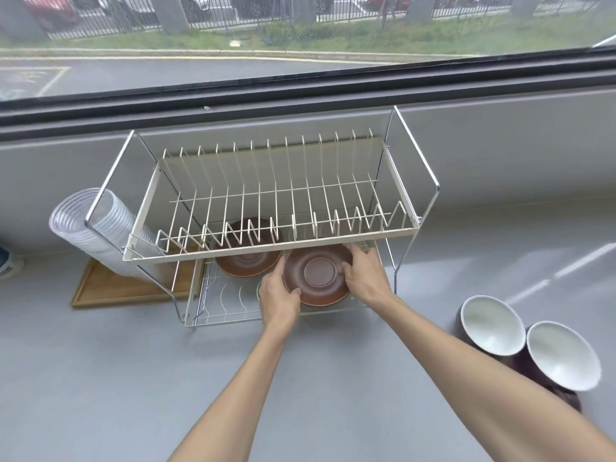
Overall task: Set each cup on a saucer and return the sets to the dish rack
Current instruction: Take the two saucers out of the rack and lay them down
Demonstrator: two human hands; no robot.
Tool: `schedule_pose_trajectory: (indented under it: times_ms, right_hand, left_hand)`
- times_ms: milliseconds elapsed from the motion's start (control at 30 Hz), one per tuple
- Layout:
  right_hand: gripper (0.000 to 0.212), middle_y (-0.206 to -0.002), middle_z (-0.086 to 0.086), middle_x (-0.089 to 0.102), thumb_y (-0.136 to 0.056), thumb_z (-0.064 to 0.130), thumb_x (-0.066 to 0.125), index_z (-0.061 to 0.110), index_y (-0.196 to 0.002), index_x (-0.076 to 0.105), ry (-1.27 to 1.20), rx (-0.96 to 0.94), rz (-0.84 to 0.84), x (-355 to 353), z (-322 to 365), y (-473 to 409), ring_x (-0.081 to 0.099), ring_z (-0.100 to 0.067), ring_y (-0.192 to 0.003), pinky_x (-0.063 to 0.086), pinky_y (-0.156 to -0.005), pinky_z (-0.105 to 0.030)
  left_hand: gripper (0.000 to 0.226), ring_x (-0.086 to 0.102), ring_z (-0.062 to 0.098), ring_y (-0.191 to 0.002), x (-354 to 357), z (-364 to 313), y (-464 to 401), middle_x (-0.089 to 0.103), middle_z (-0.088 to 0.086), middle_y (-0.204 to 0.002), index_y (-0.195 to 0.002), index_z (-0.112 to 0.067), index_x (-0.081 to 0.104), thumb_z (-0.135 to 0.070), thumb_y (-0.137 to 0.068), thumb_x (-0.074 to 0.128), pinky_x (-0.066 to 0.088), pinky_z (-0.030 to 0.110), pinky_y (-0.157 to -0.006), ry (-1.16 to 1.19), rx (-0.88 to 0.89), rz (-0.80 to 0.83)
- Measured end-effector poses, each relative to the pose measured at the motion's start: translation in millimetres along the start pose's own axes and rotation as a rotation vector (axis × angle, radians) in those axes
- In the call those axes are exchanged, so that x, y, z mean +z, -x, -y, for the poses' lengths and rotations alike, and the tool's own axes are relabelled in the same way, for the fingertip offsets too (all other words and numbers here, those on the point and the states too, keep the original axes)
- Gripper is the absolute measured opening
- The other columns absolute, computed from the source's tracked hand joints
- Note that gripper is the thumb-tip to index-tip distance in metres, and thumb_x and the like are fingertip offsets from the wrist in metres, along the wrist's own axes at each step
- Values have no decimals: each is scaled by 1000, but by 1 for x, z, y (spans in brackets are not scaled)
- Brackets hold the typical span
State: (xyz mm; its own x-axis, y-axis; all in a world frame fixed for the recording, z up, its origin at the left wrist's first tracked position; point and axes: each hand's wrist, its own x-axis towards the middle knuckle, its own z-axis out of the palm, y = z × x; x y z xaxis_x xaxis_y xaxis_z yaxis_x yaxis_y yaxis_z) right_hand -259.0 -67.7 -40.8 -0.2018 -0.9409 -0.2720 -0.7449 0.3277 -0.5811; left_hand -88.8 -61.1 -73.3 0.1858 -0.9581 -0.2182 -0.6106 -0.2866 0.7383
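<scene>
Both our hands, left (278, 295) and right (365, 275), grip the round brown ceramic saucer's (316, 275) opposite rims at frame centre; we keep it level under the white wire dish rack's (266, 255) upper tier.

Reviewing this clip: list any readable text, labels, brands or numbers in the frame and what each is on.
No text can be read.
Blue-and-white object at the left edge: print cut off and too blurred to read.
Yellow road markings outside the window: lines only, no legible characters.
Saucers, cups and dish rack: no markings visible.
</scene>
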Motion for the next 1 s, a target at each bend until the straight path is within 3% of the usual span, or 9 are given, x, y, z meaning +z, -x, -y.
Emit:
schedule_pose_trajectory:
  times_ms: [100,167,467,633,800,1000]
  right_hand:
    - [36,-124,-20,47,-98,18,42,13,-131,54,-1,5,0,1,-1,13,57,-44,-109,48,-94,-45]
    - [34,-120,-20,50,-97,19,42,14,-127,56,-11,1,-3,1,-3,22,54,-43,-114,48,-94,-45]
    - [38,-132,-17,51,-98,20,44,15,-135,52,-38,9,-52,1,-15,72,51,-37,-122,41,-99,-42]
    - [36,-134,-16,54,-98,20,46,13,-132,53,-47,8,-101,-9,-23,91,54,-38,-119,43,-96,-40]
    - [36,-129,-16,58,-97,21,47,11,-130,55,-73,36,-137,-12,-41,120,55,-38,-118,43,-94,-40]
    - [31,-124,-15,60,-98,21,48,11,-127,57,-123,81,-197,-9,-74,159,54,-33,-118,41,-96,-40]
  left_hand:
    - [84,67,33,-108,-9,4,13,70,10,-125,-150,-29,45,-1,-76,74,52,47,-99,12,21,-9]
    - [82,68,31,-108,-15,7,21,70,9,-124,-148,-27,47,0,-75,73,53,47,-97,39,21,-7]
    - [75,72,29,-93,-31,3,69,74,4,-115,-140,-25,58,6,-72,65,58,46,-88,114,56,-37]
    - [69,70,27,-106,-35,-4,92,70,2,-128,-140,-28,57,-7,-75,71,56,46,-93,151,49,-23]
    - [61,69,26,-104,-36,-9,122,69,0,-126,-136,-30,59,-23,-78,75,55,46,-95,166,69,11]
    - [52,69,23,-100,-25,-6,157,66,-8,-114,-132,-34,60,-29,-82,74,54,46,-96,204,78,115]
